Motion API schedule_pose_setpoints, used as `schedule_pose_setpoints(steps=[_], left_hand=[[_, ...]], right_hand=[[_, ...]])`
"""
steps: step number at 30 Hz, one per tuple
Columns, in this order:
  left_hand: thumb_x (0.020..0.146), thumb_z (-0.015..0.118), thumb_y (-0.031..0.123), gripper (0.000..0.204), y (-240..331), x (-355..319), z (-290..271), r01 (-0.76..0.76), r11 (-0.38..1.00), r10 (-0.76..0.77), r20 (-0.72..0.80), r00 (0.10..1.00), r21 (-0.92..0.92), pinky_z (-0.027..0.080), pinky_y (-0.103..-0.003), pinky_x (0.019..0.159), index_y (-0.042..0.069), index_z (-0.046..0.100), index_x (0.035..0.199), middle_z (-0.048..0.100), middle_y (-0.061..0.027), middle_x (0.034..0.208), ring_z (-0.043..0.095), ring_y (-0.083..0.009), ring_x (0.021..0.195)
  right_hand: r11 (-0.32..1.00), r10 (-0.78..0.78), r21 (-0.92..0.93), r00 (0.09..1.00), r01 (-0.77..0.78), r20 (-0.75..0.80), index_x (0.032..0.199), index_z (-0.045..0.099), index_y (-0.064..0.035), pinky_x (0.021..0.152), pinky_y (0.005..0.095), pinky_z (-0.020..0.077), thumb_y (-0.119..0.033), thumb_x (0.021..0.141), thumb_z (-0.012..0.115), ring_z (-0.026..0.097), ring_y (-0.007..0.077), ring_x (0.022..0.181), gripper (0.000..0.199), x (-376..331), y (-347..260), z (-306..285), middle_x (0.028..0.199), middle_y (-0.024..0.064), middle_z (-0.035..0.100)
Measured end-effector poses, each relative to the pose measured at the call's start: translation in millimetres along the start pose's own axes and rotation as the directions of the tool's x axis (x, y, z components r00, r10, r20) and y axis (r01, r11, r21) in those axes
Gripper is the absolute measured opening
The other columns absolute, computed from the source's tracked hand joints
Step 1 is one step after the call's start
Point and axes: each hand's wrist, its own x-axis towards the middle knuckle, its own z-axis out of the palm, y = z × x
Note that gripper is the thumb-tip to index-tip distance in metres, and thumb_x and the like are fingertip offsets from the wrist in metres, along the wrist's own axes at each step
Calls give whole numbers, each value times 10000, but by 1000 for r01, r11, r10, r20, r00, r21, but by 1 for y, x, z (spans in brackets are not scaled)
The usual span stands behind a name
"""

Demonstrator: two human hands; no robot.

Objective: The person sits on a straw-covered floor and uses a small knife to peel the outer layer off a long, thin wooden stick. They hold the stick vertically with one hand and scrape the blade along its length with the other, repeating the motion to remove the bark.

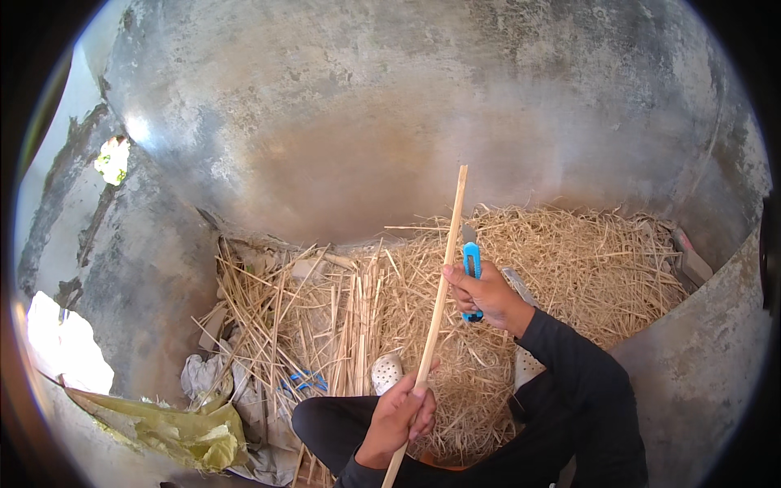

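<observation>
Your pale wooden strip runs out of frame at the bottom, its top end mid-frame, your left hand wrapped round it low down; up at centre, your right hand curls round a blue cutter, covering part of it; below, your dark trouser leg hides part of a white shoe, loose sticks crowd centre left, shavings heap centre right

From my remote feed I can read no text, label, brand, number or sign anywhere. I make out no legible marking on the blue cutter, none on the pale strip, and none on the yellowish sack, the perforated white shoe or the stained grey wall.
</observation>
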Motion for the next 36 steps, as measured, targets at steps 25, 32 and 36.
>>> schedule_pose_setpoints(steps=[25, 32, 36], left_hand=[[984, 463, 138, 479, 1, -4, 2, -99, 982, 137, -243, 960, 163, 344, -216, 492, 23, 332, 1430, 357, 29, 585, 344, -62, 453], [979, 469, 66, 460, -8, -17, 5, -56, 985, 100, -274, 956, 165, 334, -217, 517, 2, 356, 1420, 367, 27, 623, 354, -54, 562], [977, 472, 69, 464, -11, -27, -4, -43, 985, 95, -319, 943, 166, 338, -205, 515, 18, 359, 1424, 374, 32, 627, 343, -52, 541]], right_hand=[[-41, -566, -930, 758, 365, 323, 492, 572, -107, 365, 346, 353, -827, 714, 483, 471, 213, 331, 759, -9, 20, -3, 382, 56, 446], [39, -506, -983, 852, 181, 137, 494, 570, -99, 356, 362, 347, -822, 764, 410, 478, 213, 341, 789, 12, 29, -28, 391, 61, 456], [20, -478, -971, 855, 237, 199, 484, 560, -111, 365, 377, 369, -803, 773, 432, 489, 227, 345, 761, -6, 32, 2, 394, 62, 464]])
